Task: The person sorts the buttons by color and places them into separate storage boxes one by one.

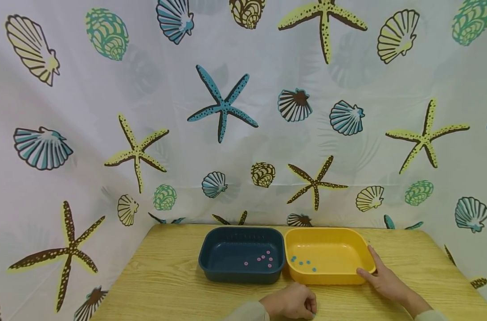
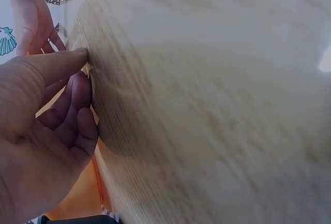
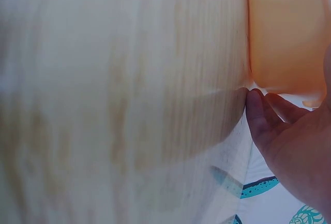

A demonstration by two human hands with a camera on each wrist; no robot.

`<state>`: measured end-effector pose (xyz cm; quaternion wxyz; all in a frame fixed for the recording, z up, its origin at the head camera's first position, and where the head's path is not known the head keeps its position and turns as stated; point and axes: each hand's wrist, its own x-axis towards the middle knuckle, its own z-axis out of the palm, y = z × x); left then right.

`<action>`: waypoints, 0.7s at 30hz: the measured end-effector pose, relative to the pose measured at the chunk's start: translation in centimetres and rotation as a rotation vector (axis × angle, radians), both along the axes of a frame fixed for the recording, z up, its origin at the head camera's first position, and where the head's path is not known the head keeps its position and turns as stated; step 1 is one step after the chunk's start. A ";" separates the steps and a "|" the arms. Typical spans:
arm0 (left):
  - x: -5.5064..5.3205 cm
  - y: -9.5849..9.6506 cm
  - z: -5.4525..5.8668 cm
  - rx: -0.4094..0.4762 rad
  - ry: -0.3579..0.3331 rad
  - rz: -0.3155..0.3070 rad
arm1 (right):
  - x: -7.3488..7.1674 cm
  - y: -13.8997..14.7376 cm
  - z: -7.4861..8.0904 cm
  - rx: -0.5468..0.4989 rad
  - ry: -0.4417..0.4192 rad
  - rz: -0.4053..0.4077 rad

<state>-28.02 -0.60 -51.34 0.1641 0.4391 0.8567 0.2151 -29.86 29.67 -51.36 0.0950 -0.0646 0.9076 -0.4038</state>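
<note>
My left hand (image 1: pixel 290 301) is low over the wooden table, in front of the yellow tub (image 1: pixel 327 279). Its thumb and curled fingers pinch a small blue round piece (image 1: pixel 313 315), only a speck of which shows at the fingertips. In the left wrist view the fingers (image 2: pixel 78 92) meet the thumb close over the wood and hide the piece. My right hand (image 1: pixel 387 281) holds the tub's front right corner, thumb on the front rim and fingers along the right side. Several small blue round pieces (image 1: pixel 301 263) lie at the left inside the tub.
A dark blue tub (image 1: pixel 241 277) stands against the yellow one on the left, with several small pink round pieces (image 1: pixel 263 257) in it. Both stand on the wooden table (image 1: pixel 167 272). A white curtain (image 1: pixel 263 147) printed with starfish and shells surrounds the back and sides.
</note>
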 end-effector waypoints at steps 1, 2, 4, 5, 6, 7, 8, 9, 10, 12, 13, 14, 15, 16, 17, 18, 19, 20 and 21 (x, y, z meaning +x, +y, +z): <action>0.1 0.0 0.0 0.005 -0.011 0.003 | 0.0 0.0 0.0 -0.003 -0.002 -0.003; 0.1 -0.1 0.0 0.014 -0.029 0.007 | 0.0 0.0 -0.1 -0.002 -0.003 -0.002; 0.2 -0.1 0.0 0.027 -0.041 0.004 | 0.0 0.0 -0.1 -0.006 -0.006 -0.003; 0.2 -0.1 0.0 0.033 -0.043 0.001 | 0.0 0.1 -0.1 -0.006 -0.004 -0.003; 0.2 -0.1 0.0 0.036 -0.041 -0.005 | 0.0 0.1 -0.1 -0.005 -0.003 -0.002; 0.3 -0.1 0.0 0.035 -0.034 -0.011 | 0.0 0.0 0.0 -0.006 -0.003 -0.002; 0.3 -0.2 0.0 0.036 -0.031 -0.017 | 0.0 0.0 0.0 -0.002 -0.001 0.001; 0.3 -0.2 0.1 0.040 -0.033 -0.019 | 0.0 0.0 0.0 -0.004 -0.001 0.000; 0.3 -0.2 0.1 0.046 -0.039 -0.018 | 0.0 0.0 0.1 -0.002 -0.001 0.000; 0.3 -0.3 0.3 0.061 -0.076 -0.001 | 0.0 0.0 0.1 0.002 -0.001 0.000; 0.3 -0.3 0.4 0.072 -0.105 0.013 | 0.0 0.0 0.1 0.003 -0.002 -0.001; 0.4 -0.3 0.5 0.083 -0.134 0.032 | 0.0 0.0 0.1 0.004 -0.004 -0.002; 0.4 -0.4 0.6 0.098 -0.167 0.052 | 0.0 0.0 0.1 0.004 -0.006 -0.004; 0.5 -0.4 0.8 0.113 -0.202 0.071 | -0.1 0.0 0.1 0.005 -0.008 -0.006; 0.5 -0.4 0.9 0.119 -0.209 0.079 | -0.1 0.0 0.1 0.006 -0.010 -0.008; 0.5 -0.4 1.2 0.125 -0.195 0.079 | -0.1 0.0 0.1 0.007 -0.011 -0.009; 0.4 -0.4 1.4 0.123 -0.157 0.070 | -0.1 0.0 0.1 0.009 -0.012 -0.010; 0.4 -0.3 1.6 0.126 -0.123 0.063 | -0.1 0.0 0.0 0.010 -0.013 -0.011; 0.3 -0.3 1.8 0.130 -0.089 0.055 | -0.1 0.0 0.0 0.011 -0.012 -0.012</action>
